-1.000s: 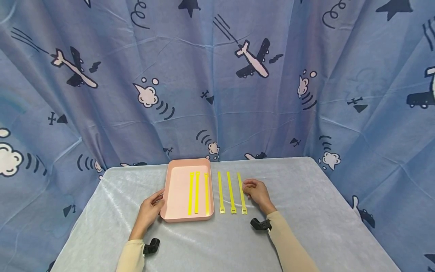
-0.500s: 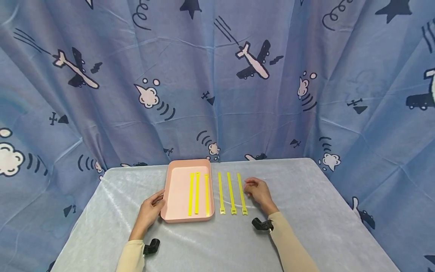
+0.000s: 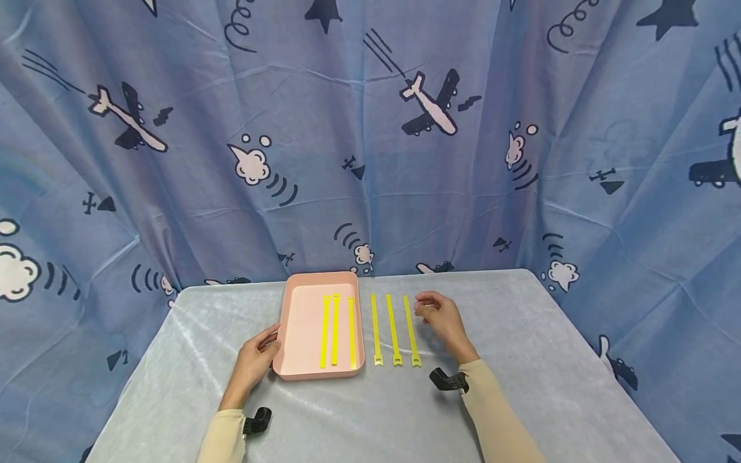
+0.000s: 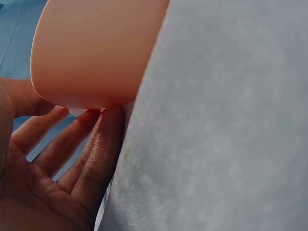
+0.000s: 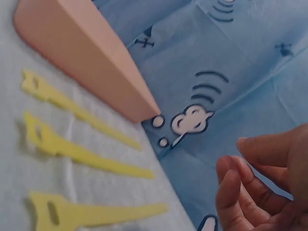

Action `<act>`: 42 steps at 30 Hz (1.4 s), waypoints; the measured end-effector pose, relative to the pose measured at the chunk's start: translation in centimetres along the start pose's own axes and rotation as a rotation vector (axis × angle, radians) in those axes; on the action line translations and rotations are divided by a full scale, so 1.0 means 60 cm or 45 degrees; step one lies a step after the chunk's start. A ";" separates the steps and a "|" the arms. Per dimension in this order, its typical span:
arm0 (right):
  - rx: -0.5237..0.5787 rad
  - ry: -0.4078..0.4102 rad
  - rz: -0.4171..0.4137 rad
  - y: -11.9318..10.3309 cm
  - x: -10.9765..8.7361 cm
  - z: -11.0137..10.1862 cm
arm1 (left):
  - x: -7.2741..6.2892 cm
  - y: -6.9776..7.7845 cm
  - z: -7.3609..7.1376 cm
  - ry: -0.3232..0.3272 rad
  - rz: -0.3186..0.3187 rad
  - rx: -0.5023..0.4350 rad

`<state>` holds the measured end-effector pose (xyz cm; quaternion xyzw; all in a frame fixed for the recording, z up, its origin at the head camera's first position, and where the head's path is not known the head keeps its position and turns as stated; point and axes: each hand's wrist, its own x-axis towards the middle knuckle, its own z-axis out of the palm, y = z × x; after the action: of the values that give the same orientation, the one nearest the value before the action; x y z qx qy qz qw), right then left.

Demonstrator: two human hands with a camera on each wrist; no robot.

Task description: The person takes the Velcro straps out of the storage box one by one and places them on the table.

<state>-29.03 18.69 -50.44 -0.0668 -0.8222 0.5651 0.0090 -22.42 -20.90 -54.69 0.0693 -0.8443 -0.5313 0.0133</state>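
Observation:
A pink tray lies on the table with three yellow cable ties inside, in its right half. My left hand rests against the tray's left side; in the left wrist view its fingertips meet the pink wall. To the right of the tray, three more yellow cable ties lie roughly parallel on the cloth, their slotted heads toward me. Close beside the rightmost cable tie is my right hand, fingers loosely bent and nothing between them. In the right wrist view these fingers stand apart from the ties.
A pale grey cloth covers the table. Behind its far edge hangs a blue curtain printed with airplanes and clouds. Each wrist wears a black camera, such as the right one.
My right hand has drawn slightly away from the rightmost cable tie and moved a little toward its far end. The left hand, tray and cable ties have stayed put.

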 end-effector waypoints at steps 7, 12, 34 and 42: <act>0.040 -0.015 -0.099 -0.032 -0.021 0.000 | 0.000 -0.002 0.000 0.000 -0.016 -0.006; 0.049 -0.066 -0.163 -0.046 -0.031 0.003 | 0.001 -0.001 0.000 -0.003 -0.025 -0.005; -0.101 -0.176 -0.363 -0.077 -0.076 0.056 | 0.002 0.001 0.000 0.001 -0.031 0.001; -0.163 -0.215 -0.430 -0.086 -0.095 0.090 | 0.000 0.000 0.001 0.008 -0.022 -0.022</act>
<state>-24.37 11.18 -47.27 0.1192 -0.8539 0.5057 0.0302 -22.42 -20.82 -54.71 0.0780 -0.8390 -0.5384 0.0121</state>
